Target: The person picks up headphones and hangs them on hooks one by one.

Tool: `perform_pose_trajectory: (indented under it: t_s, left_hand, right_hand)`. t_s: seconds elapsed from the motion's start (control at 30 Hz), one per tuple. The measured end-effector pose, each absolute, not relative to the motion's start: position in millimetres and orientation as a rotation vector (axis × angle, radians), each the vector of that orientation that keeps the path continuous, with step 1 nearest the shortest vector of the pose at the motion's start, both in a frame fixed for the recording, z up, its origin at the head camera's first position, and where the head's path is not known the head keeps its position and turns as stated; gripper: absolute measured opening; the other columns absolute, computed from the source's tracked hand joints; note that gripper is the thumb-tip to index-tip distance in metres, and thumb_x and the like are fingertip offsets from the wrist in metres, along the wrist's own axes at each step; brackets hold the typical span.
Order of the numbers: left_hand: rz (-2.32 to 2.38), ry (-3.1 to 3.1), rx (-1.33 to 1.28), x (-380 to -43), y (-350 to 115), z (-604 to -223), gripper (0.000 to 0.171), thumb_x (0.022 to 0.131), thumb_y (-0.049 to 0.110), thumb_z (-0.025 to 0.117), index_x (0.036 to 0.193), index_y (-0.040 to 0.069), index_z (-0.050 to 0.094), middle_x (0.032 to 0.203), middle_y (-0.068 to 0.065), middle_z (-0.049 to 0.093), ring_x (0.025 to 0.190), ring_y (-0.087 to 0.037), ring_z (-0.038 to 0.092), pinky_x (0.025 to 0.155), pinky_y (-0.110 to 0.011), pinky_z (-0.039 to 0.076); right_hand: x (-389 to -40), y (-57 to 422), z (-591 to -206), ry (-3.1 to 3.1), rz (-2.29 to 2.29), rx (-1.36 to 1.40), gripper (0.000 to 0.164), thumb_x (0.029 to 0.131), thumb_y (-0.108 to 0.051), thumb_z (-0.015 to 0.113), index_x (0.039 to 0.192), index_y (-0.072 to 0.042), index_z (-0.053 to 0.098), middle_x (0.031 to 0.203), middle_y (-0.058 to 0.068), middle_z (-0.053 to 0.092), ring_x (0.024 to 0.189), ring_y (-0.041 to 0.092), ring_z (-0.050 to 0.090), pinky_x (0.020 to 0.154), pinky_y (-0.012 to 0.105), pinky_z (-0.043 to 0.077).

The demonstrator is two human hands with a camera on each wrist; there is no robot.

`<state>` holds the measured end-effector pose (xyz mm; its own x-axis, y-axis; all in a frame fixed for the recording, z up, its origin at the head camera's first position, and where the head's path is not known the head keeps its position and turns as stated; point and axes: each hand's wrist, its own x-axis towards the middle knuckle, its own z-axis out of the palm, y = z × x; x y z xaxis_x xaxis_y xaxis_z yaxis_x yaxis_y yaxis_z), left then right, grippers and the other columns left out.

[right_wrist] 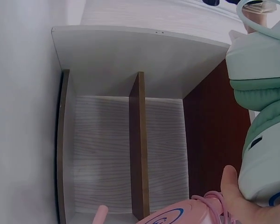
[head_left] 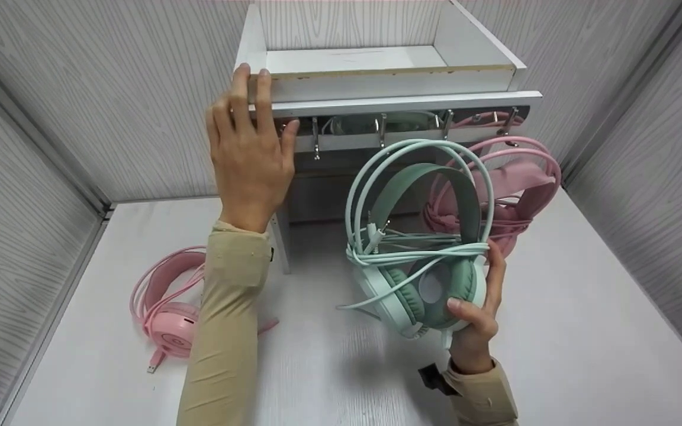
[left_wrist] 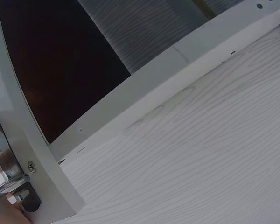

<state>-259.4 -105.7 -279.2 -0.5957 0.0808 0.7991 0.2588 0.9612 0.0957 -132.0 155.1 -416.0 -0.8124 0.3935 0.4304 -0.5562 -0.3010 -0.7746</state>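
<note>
My right hand [head_left: 476,322] grips mint-green headphones [head_left: 474,290] by an ear cup, thumb in front and fingers behind. Their pale cable is wound round the middle and loops up before the hook rail [head_left: 350,121]. At the left end of the white shelf unit [head_left: 388,86], my left hand [head_left: 252,154] rests on the front, fingers reaching up straight over the edge and thumb beside the rail. Pink headphones [head_left: 533,195] hang from the rail's right end, partly behind the green pair. The right wrist view shows green ear cups [right_wrist: 266,154] above a pink ear cup [right_wrist: 182,212].
Another pair of pink headphones [head_left: 172,325] lies on the white table [head_left: 104,284] at the left, partly hidden by my left sleeve. Several metal hooks [head_left: 316,139] stick out from the rail. Grained panels [head_left: 660,195] enclose the sides and back. Below, the unit has a divider [right_wrist: 140,144].
</note>
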Motion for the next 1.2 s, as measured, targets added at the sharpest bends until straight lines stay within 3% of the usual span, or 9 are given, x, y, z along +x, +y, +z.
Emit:
perform_pose_trajectory:
  t_s: [0.37, 1.0, 1.2]
  left_hand:
    - [-0.251, -2.201, -0.237, -259.4, -106.3, -279.9, 0.064, 0.109, 0.046, 0.032, 0.154, 0.002, 0.035, 0.156, -0.022, 0.034, 0.129, -0.040, 0.038, 0.115, -0.048, 0.024]
    - [-0.254, -2.221, -0.235, -258.2, -106.1, -280.0, 0.063, 0.109, 0.046, 0.029, 0.155, 0.003, 0.034, 0.157, -0.021, 0.033, 0.130, -0.040, 0.037, 0.115, -0.048, 0.023]
    - [-0.256, -2.217, -0.247, -258.5, -103.7, -279.7, 0.063, 0.109, 0.046, 0.029, 0.155, 0.002, 0.034, 0.157, -0.022, 0.033, 0.129, -0.040, 0.037, 0.115, -0.048, 0.024]
  right_hand:
    - [-133.7, 152.4, -420.2, -1.374, 2.142, 0.227, 0.087, 0.063, -0.003, 0.048, 0.149, -0.011, 0.041, 0.139, 0.018, 0.035, 0.117, 0.032, 0.042, 0.093, 0.040, 0.041]
    - [-135.2, 143.5, -425.0, -1.421, 2.095, 0.235, 0.086, 0.064, -0.004, 0.051, 0.150, -0.011, 0.041, 0.142, 0.016, 0.039, 0.122, 0.034, 0.039, 0.096, 0.040, 0.037]
    - [-134.2, 141.5, -426.7, -1.400, 2.104, 0.252, 0.086, 0.064, -0.002, 0.051, 0.149, -0.013, 0.041, 0.138, 0.018, 0.041, 0.117, 0.032, 0.043, 0.094, 0.038, 0.040]
